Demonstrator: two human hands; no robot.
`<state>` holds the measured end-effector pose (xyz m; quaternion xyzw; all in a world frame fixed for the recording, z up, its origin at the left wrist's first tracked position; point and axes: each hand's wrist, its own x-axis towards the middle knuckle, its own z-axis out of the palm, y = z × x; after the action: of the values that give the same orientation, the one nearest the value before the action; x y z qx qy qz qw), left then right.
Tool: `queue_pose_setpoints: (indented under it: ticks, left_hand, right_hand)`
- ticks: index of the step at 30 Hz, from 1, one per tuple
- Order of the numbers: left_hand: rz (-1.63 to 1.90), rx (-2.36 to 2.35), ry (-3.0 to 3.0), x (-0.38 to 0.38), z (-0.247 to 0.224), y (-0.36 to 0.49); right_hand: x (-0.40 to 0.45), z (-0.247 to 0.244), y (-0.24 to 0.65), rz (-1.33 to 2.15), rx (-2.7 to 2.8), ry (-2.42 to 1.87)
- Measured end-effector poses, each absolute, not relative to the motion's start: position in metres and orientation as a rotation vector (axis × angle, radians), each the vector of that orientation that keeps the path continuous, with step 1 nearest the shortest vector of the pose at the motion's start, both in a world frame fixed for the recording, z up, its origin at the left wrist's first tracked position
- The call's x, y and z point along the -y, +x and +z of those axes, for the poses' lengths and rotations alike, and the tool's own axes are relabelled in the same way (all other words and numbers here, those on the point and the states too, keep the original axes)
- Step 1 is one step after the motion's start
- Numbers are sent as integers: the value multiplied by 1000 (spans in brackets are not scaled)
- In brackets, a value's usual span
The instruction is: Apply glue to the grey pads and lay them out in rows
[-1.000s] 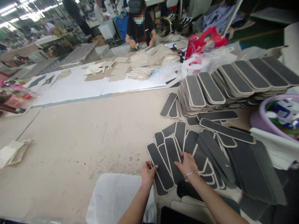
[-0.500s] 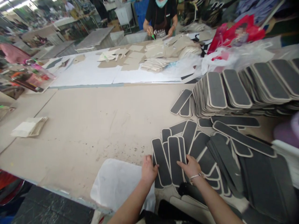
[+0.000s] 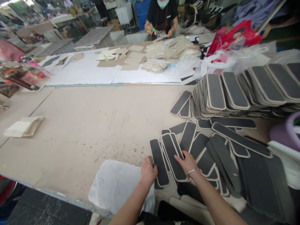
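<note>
Two groups of dark grey rounded strips with pale edges lie at the front of the table. My left hand (image 3: 149,171) is closed on the left edge of one dark grey strip (image 3: 159,165), its thumb on top. My right hand (image 3: 187,163), with a bracelet at the wrist, pinches the right side of another dark strip (image 3: 172,156), which overlaps a further strip. The fingers beneath both strips are hidden. More loose strips (image 3: 188,136) fan out behind and to the right of my right hand.
Tall stacks of similar strips (image 3: 216,92) stand at the back right. A white cloth (image 3: 117,184) lies left of my forearm. A purple bucket (image 3: 283,132) sits at the right. Across the table, a masked person handles pale pieces (image 3: 156,51) beside a red bag (image 3: 246,36).
The strip in my right hand has tilted and shifted up and left, with the right hand moving slightly up. My left hand keeps its grip on the left strip.
</note>
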<state>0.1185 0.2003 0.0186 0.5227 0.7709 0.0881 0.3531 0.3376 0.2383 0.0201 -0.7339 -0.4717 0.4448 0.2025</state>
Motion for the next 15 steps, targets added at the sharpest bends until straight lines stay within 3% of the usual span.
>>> queue_pose_setpoints:
  ticks: [6,15]
  left_hand:
    - [328,-1976,1143,-202,14,117]
    - [631,-1840,836,-207,-3,109]
  right_hand:
    - [-229,12,305,1189,1420,-2167]
    - [-240,6,294,1428,1353,-2056]
